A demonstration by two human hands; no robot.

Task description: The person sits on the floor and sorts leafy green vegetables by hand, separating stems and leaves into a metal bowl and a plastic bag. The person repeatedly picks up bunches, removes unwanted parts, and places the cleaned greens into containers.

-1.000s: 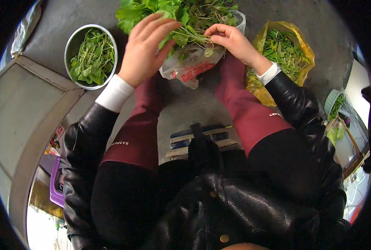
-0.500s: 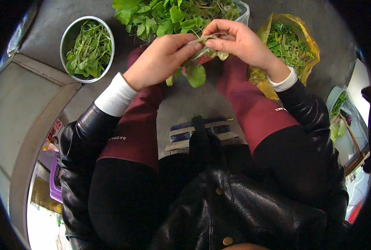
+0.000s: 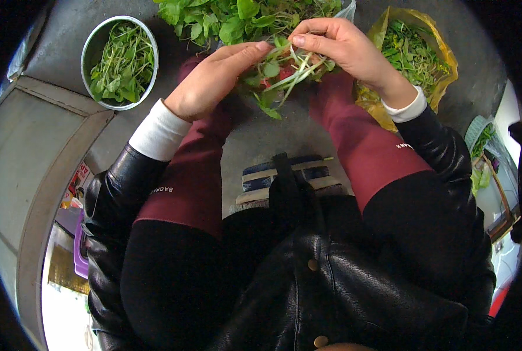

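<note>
Greens bunch [image 3: 284,70]: pale stems, green leaves | left hand [image 3: 214,79] grip pinching stems; right hand [image 3: 343,50] grip closed on it

Two hands, left [image 3: 214,82] and right [image 3: 343,50], at twelve o'clock; one bowl [image 3: 91,50] at ten; one yellow bag [image 3: 433,55] at one; one greens pile [image 3: 237,14].
</note>
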